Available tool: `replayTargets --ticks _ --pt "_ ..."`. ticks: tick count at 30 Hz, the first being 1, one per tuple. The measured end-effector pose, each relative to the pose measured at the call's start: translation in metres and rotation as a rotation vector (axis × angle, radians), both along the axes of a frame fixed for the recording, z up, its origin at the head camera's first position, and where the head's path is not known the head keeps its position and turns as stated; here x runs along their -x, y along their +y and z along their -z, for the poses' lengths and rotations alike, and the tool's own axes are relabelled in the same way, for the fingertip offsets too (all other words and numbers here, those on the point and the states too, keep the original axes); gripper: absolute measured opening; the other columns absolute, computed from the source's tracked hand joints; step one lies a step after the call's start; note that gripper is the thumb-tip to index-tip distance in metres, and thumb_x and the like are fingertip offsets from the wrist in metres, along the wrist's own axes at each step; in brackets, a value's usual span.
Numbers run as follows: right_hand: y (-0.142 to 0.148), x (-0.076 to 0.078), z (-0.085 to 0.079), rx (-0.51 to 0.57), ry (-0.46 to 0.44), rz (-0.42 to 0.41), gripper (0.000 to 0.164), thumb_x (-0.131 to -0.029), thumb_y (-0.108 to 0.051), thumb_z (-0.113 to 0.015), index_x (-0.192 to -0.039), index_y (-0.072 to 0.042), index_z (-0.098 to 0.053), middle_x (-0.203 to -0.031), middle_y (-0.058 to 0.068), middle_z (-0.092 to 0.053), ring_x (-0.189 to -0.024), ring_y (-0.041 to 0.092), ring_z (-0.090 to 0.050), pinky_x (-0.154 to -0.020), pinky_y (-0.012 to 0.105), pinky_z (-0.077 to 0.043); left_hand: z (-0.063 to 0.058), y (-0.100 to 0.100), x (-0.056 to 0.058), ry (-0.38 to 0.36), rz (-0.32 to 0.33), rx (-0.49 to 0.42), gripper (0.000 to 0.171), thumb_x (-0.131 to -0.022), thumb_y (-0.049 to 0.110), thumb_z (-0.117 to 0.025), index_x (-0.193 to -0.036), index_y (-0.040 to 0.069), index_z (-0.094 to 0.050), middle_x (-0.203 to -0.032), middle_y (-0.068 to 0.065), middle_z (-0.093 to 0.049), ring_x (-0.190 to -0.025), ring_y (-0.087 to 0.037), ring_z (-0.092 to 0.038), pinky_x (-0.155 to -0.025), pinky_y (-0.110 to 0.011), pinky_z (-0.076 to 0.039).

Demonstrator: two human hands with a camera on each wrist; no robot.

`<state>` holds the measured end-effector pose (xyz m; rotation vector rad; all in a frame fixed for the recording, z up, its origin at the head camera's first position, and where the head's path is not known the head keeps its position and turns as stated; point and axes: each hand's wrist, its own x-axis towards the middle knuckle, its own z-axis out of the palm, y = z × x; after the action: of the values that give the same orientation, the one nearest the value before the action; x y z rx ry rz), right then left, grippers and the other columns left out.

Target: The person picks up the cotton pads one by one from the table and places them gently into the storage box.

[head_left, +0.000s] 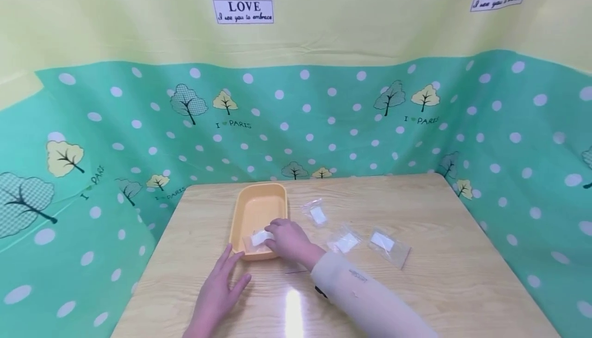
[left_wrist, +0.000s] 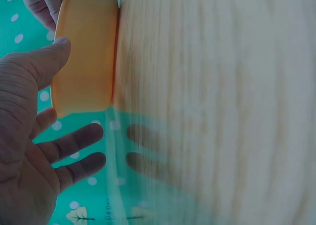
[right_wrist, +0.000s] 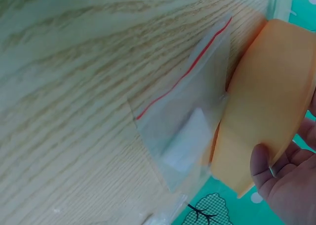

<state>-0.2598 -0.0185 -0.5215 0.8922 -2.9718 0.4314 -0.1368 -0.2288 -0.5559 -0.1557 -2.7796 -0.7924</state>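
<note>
My right hand (head_left: 293, 240) reaches over the near right part of an orange plastic tray (head_left: 259, 190). Its bent fingers and thumb pinch a small clear zip bag (head_left: 260, 238) holding a white block, low inside the tray. In the right wrist view those fingers are partly hidden behind the tray wall (right_wrist: 271, 87). At the tray's near left corner is my left hand (head_left: 219, 289), fingers spread and fairly straight. The left wrist view has its thumb (left_wrist: 52, 57) overlapping the tray; whether it touches is hard to tell.
Right of the tray lie more zip bags with white blocks: one far back (head_left: 317, 214), one in the middle (head_left: 344, 242) and one farther right (head_left: 388, 245). Close to the tray's near wall lies a red-striped zip bag (right_wrist: 187, 131). A green dotted curtain (head_left: 314, 122) surrounds the wooden table (head_left: 444, 286).
</note>
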Motion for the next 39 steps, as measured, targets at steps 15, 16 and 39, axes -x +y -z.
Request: replayTargets --ticks 15,16,39 --pt "0.021 0.006 -0.016 0.088 -0.029 0.031 0.046 -0.105 -0.043 -0.067 -0.144 -0.018 -0.067 -0.155 0.006 -0.061 -0.143 0.028 -0.056 -0.123 0.043 -0.049 0.004 -0.003 0.001 -0.025 -0.012 0.008 0.065 -0.094 0.032 -0.084 -0.151 0.016 -0.059 -0.171 -0.020 -0.038 -0.145 -0.051 -0.053 -0.107 -0.072 -0.053" --pt "0.026 0.007 -0.018 0.110 -0.052 0.041 0.047 -0.105 -0.043 -0.067 -0.145 -0.018 -0.066 -0.156 0.006 -0.060 -0.145 0.029 -0.055 -0.124 0.045 -0.048 0.004 -0.003 0.001 -0.026 -0.013 0.006 0.065 -0.094 0.032 -0.084 -0.152 0.016 -0.059 -0.171 -0.020 -0.038 -0.145 -0.051 -0.052 -0.107 -0.072 -0.052" --pt "0.254 0.032 0.005 0.274 -0.099 0.398 0.051 -0.108 -0.031 -0.065 -0.148 0.000 -0.058 -0.156 0.029 -0.054 -0.143 0.050 -0.053 -0.118 0.065 -0.048 0.002 -0.004 0.002 -0.027 0.002 0.001 0.065 -0.095 0.033 -0.083 -0.152 0.015 -0.057 -0.171 -0.022 -0.037 -0.143 -0.052 -0.054 -0.106 -0.073 -0.053"
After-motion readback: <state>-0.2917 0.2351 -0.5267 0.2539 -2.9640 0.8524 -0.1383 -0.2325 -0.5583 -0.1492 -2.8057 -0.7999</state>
